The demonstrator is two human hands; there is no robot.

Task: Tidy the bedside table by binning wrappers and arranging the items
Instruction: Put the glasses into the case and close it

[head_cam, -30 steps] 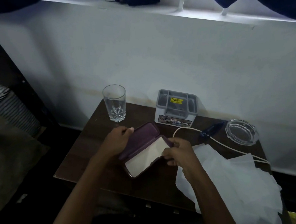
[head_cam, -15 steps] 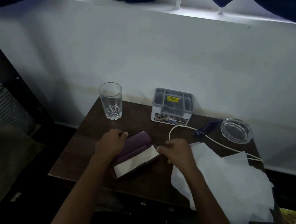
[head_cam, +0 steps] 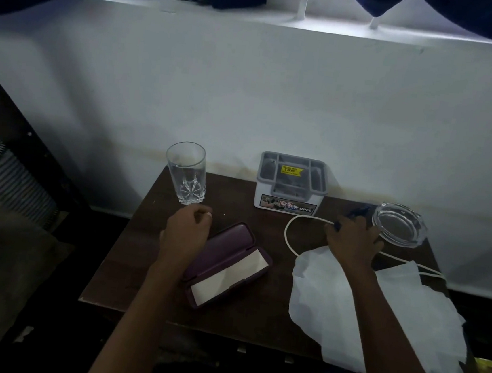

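**Open case at mid-bench, right hand down on the cable**

A dark wooden bench (head_cam: 129, 265) stands against a pale wall. Along its back edge, from left to right, are an upright clear glass (head_cam: 186, 173), a grey compartmented organiser (head_cam: 291, 183) with a yellow sticker on top, and a clear glass ashtray (head_cam: 399, 223). A dark blue item (head_cam: 359, 210) lies just beside the ashtray, largely hidden by the right hand (head_cam: 350, 241). A white cable (head_cam: 289, 235) loops across the bench in front of the organiser and runs under that hand toward the right edge. A large crumpled white sheet (head_cam: 391, 314) covers the bench's right front and hangs over its edge; the right forearm crosses above it. To the left, a striped pillow (head_cam: 5, 175) lies on a bed.

The purple case (head_cam: 225, 265) lies open at the middle of the bench, set diagonally, with its lid tipped back to the left. A pale cloth (head_cam: 230, 278) lies flat in its tray (one fold shows across it).

The left hand (head_cam: 186, 231) sits at the lid's left edge with loosely curled fingers, holding nothing; I cannot tell whether it touches the case. The right hand's fingers curl down over the cable and the blue item, and I cannot tell which it grips, if either.
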